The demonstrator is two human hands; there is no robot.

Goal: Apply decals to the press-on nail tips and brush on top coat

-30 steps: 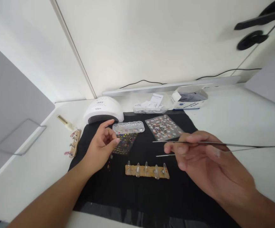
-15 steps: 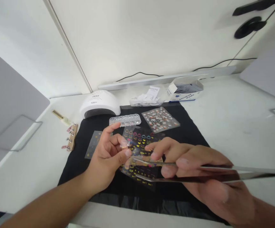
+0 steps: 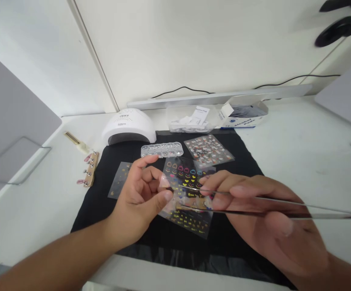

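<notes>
My left hand [image 3: 143,200] pinches the edge of a clear sheet between thumb and fingertips. Its bent index finger is raised. Colourful outlines, smiling faces and yellow lettering cover the clear sticker sheet [image 3: 198,226] beside that pinch, over a black cloth [image 3: 102,230]. In my right hand [image 3: 272,218] is a pair of metal tweezers [image 3: 254,204], pointing left with its tips apart, close to my left thumb. Around the tips, a tan strip [image 3: 195,203] with small shiny bits shows through or beneath the sheet. Whether the tips touch anything cannot be made out.
A white nail lamp [image 3: 129,125], a clear case of gems [image 3: 162,149] and another sticker sheet [image 3: 208,150] lie toward the back. Behind are a clear tub [image 3: 190,121] and an alcohol pad box [image 3: 242,115]. A wooden nail-tip stand [image 3: 90,169] is left.
The tweezers have shifted up slightly, with their tips now nearer my left thumb. My left hand keeps its pinch. The whole view has shifted a little.
</notes>
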